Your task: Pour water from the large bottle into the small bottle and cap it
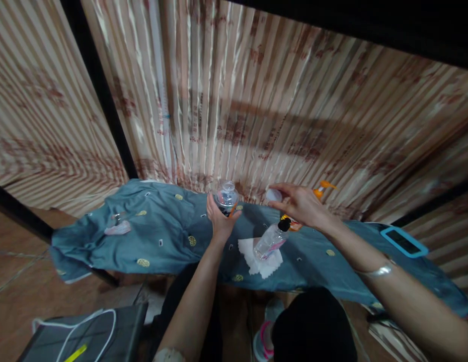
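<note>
My left hand is wrapped round a clear, open-necked plastic bottle, which stands upright near the back edge of the cloth. Between the thumb and fingers of my right hand is a small whitish round piece; whether it is a cap or a pad I cannot tell. Below that hand a clear bottle with a black top stands on a white tissue. Partly hidden behind my right hand is an orange pump top, with an orange-and-yellow item beneath the hand.
A teal cloth with pineapple prints covers the narrow table. At its right end lies a blue-framed tablet-like thing, and a small pale pouch lies on the left. Striped curtains hang behind; a dark stool with a white cable stands lower left.
</note>
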Available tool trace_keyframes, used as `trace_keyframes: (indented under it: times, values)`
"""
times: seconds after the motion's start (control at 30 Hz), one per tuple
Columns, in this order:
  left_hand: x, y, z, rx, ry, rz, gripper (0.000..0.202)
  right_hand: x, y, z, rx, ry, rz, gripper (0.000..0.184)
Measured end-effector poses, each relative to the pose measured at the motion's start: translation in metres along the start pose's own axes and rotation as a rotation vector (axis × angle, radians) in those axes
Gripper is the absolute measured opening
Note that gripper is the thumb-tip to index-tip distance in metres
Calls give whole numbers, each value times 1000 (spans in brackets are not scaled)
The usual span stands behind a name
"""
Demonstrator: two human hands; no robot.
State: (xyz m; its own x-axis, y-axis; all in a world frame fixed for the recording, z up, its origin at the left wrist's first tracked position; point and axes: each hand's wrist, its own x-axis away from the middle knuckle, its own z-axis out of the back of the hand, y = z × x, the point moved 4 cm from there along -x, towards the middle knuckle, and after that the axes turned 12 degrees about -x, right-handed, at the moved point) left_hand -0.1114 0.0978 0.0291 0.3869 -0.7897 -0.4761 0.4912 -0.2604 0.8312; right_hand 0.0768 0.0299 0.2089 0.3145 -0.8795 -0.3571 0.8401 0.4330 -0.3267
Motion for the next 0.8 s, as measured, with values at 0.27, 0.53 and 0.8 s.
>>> trace_keyframes:
  times: [0.27, 0.53, 0.8]
  values:
    - [-13, -2, -10, 101, -61, 75, 98, -85, -4, -67, 264, -370, -5, 42]
    - [-9, 6, -12, 50, -54, -93, 83, -96, -10, -53, 279, -405, 132, 54]
    - [1, 10, -17, 12, -54, -250, 79, -94, -18, -43, 317, -495, 132, 47]
